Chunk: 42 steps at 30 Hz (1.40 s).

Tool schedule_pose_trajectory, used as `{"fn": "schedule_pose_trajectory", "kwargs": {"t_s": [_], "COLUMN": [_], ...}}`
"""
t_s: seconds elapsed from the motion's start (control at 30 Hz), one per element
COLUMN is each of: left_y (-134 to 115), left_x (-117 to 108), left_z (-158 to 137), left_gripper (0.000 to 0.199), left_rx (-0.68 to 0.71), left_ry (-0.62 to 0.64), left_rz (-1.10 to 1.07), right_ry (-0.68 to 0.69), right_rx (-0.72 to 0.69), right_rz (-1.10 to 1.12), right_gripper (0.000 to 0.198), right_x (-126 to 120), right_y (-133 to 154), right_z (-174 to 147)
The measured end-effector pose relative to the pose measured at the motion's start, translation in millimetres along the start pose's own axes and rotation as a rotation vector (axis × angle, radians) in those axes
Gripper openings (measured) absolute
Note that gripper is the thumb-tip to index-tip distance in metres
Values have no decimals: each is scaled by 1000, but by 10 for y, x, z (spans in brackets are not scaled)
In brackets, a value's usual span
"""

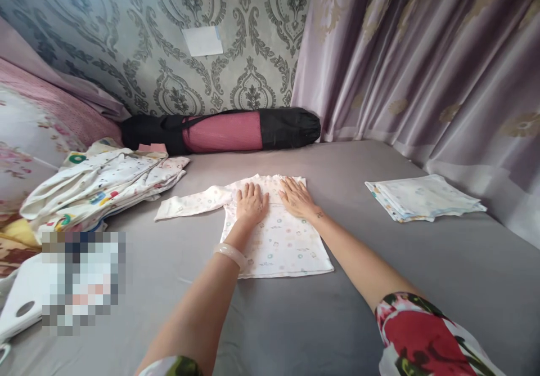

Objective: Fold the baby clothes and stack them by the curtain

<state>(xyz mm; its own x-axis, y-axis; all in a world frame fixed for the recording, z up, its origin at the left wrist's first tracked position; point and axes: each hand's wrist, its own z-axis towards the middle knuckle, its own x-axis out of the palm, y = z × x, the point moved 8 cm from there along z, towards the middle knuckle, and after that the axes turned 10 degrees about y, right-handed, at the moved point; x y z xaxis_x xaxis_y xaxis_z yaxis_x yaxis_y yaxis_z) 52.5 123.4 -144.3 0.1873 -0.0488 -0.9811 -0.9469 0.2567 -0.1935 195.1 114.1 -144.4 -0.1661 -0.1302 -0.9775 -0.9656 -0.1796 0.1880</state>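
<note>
A small white baby shirt [278, 246] with a pale pastel print lies flat on the grey bed sheet. One of its sleeves stretches out to the left; on the right side no sleeve shows, and I cannot tell whether it is tucked over under my hand. My left hand [252, 202] rests palm down on the upper middle of the shirt, fingers spread. Flat on the upper right part lies my right hand [297, 198], its fingers stretched towards the shoulder edge. Neither hand grips the cloth.
Folded white cloths [426, 196] are stacked on the right. A heap of printed baby clothes [105, 179] lies on the left, with a white object with a round hole [34, 291] nearer me. Along the wall stretches a black and pink roll bag [223, 131]. Purple curtains [379, 55] hang on the right.
</note>
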Motion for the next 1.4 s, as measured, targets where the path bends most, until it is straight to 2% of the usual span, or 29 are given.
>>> {"fn": "schedule_pose_trajectory", "kwargs": {"t_s": [0.2,0.33,0.43,0.73,0.87,0.93,1.03,1.23,1.4], "left_y": [6,31,27,11,4,7,12,2,112], "left_x": [-1,-39,-23,-51,-47,-23,4,20,62], "left_z": [-6,-21,-9,-44,-43,-25,-3,31,80], "left_gripper": [59,62,64,65,63,63,63,64,63], "left_rx": [-8,-66,-75,-63,-49,-50,-63,-75,-45], "left_ry": [-6,-37,-11,-25,-31,-10,19,55,159], "left_rz": [-14,-9,-10,33,45,54,66,53,-35], "right_ry": [-43,-127,-81,-15,-58,-45,-19,-47,12], "right_rx": [26,215,295,330,259,195,181,202,220], "right_rz": [-21,-16,3,-13,-44,-15,40,46,70], "right_gripper": [59,65,68,66,62,62,62,62,61], "right_x": [-16,-63,-21,-35,-109,-79,11,93,44], "right_y": [-24,-155,-219,-217,28,194,322,302,313], "right_z": [-23,-43,-18,11,73,127,195,245,246]}}
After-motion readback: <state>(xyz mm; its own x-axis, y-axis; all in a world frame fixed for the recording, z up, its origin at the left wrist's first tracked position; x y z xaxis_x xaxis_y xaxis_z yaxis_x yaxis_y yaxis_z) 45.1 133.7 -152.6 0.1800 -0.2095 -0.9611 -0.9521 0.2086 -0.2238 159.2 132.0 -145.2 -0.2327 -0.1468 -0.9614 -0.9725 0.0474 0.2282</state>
